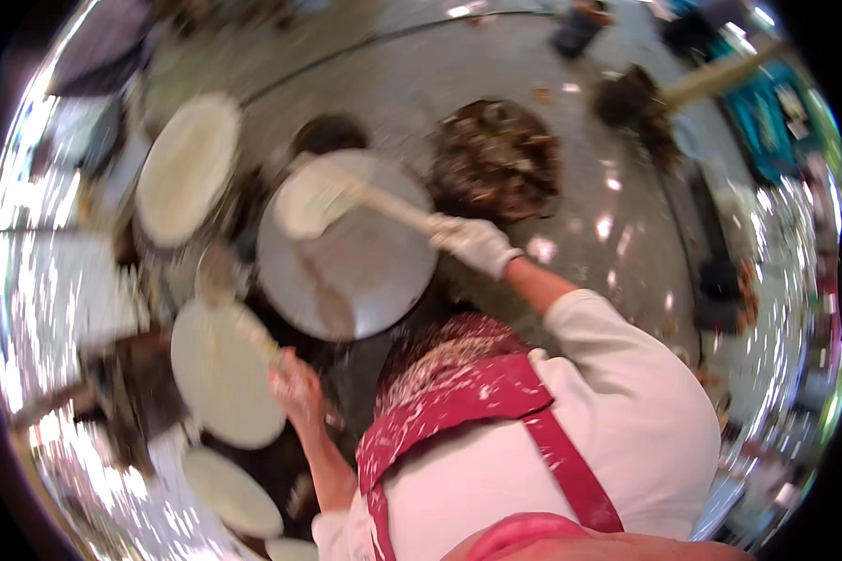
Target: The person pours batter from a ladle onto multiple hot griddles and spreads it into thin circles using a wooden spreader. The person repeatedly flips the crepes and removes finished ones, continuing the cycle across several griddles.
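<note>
A white glove covers my right hand (473, 244), which is closed round the handle of a wooden paddle (400, 210). The paddle's blade lies at a patch of pale batter (309, 203) on the upper left of a round metal griddle (365, 270). My bare left hand (296, 384) grips the light handle of a ladle (216, 275), blurred, whose round bowl is over the upper edge of a round pan of pale batter (224, 372). A brown wet streak runs down the griddle below the batter patch.
A round tray of pale batter (189, 170) stands at the upper left, and another pale round (231, 492) at the lower left. A brown pile of what looks like wood pieces (498, 161) is right of the griddle. A broom (716, 77) lies farther right.
</note>
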A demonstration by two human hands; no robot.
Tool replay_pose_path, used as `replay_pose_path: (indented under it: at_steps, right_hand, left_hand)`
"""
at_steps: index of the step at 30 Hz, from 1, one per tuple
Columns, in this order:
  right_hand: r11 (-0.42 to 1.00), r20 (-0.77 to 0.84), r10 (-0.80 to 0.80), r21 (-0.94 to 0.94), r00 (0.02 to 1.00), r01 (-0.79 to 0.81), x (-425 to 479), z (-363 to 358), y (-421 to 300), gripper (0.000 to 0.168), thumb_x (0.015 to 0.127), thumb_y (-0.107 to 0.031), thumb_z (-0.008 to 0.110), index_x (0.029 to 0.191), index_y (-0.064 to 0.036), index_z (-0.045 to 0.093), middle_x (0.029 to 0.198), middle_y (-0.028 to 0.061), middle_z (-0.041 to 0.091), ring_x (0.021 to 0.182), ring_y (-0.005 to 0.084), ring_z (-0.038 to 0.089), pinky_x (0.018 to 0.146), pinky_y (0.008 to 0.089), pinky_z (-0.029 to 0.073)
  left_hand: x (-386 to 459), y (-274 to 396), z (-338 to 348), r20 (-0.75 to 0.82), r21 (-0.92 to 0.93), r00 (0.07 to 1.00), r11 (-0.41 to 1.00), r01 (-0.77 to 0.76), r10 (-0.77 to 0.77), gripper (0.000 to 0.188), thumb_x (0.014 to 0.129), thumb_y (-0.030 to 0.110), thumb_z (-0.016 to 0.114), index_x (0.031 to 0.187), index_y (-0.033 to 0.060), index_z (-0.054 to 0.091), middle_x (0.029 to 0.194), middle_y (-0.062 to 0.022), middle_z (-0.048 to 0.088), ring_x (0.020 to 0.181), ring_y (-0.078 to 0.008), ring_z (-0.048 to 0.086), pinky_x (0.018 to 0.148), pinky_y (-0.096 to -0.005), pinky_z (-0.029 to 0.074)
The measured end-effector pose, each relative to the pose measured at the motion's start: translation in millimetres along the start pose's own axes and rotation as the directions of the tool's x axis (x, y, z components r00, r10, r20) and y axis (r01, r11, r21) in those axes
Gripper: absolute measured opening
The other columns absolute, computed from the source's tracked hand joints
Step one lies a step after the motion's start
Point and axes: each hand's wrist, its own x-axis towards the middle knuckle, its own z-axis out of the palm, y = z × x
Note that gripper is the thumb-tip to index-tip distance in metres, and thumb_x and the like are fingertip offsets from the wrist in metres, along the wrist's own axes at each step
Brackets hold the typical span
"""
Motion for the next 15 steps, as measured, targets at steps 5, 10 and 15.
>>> replay_pose_path:
  at_steps: [5, 10, 15]
  right_hand:
    - [0.686, 0.479, 0.424, 0.383, 0.768, -0.618, 17, 28, -33, 0.045, 0.095, -0.031, 0.066, 0.133, -0.006, 0.063, 0.126, 0.0026, 0.068, 0.087, 0.0065, 0.058, 0.080, 0.0201, 0.047]
    - [0.907, 0.248, 0.218, 0.305, 0.944, -0.290, 41, -22, -2, 0.054, 0.092, -0.029, 0.071, 0.137, -0.003, 0.058, 0.118, 0.0015, 0.069, 0.092, 0.0059, 0.060, 0.086, 0.0211, 0.048]
    - [0.802, 0.566, 0.341, 0.242, 0.751, -0.546, 54, -13, -15, 0.052, 0.094, -0.034, 0.068, 0.139, -0.011, 0.058, 0.094, -0.0055, 0.066, 0.058, 0.0009, 0.043, 0.051, 0.0195, 0.037]
  left_hand:
    - [-26, 63, 22, -0.012, -0.314, 0.972, 0.924, 0.217, -0.233, 0.021, 0.104, 0.020, 0.052, 0.099, 0.0001, 0.053, 0.054, 0.0027, 0.033, 0.037, -0.0073, 0.032, 0.035, -0.0232, 0.027]
    - [-46, 84, 23, -0.206, -0.459, 0.978, 0.886, -0.065, -0.035, 0.019, 0.106, 0.019, 0.047, 0.110, 0.0007, 0.049, 0.067, -0.0029, 0.043, 0.041, -0.0100, 0.037, 0.035, -0.0231, 0.028]
    - [-41, 85, 47, -0.241, -0.348, 0.946, 0.929, 0.123, -0.215, 0.022, 0.107, 0.020, 0.046, 0.105, -0.0006, 0.050, 0.063, 0.0000, 0.039, 0.041, -0.0087, 0.036, 0.035, -0.0233, 0.027]
